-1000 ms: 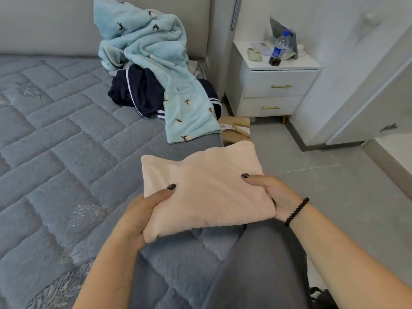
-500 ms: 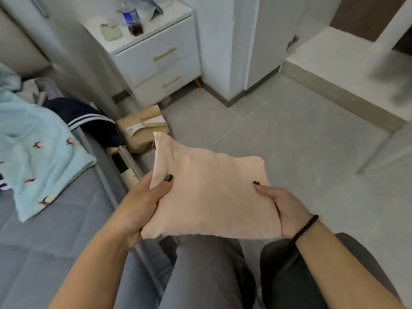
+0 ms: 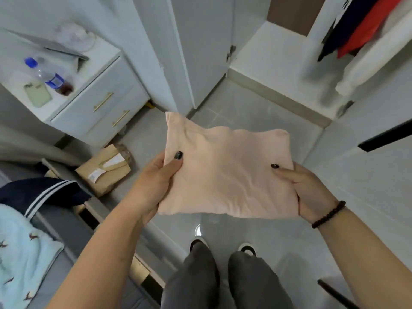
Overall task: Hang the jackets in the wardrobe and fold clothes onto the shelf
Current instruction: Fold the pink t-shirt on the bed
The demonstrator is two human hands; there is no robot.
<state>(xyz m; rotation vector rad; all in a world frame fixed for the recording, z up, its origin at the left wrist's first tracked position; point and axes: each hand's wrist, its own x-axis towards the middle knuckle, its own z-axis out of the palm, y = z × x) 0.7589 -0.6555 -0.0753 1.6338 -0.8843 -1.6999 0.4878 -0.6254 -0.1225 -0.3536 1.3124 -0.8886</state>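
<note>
Holding a folded, pale peach fabric garment (image 3: 227, 172) flat in the air above the grey tiled floor (image 3: 256, 112), the person stands with the left hand (image 3: 156, 186) gripping its left edge and the right hand (image 3: 312, 192) gripping its right edge. On each side a thumb presses on top while the other fingers are curled underneath, clamped on the cloth. This piece looks fully folded, so what remains for it is the carry to a shelf; no shelf is clearly visible. Ahead and to the right of the right-hand fingers, a dark navy and a red garment (image 3: 361, 25) already hang inside the open white wardrobe (image 3: 278, 52). Behind and to the left of the left-hand fingers, a light blue fleece garment with small bird prints (image 3: 20, 259) and a navy garment with white stripes (image 3: 42, 192) lie unfolded on the bed, so part of the task appears to be left.
</note>
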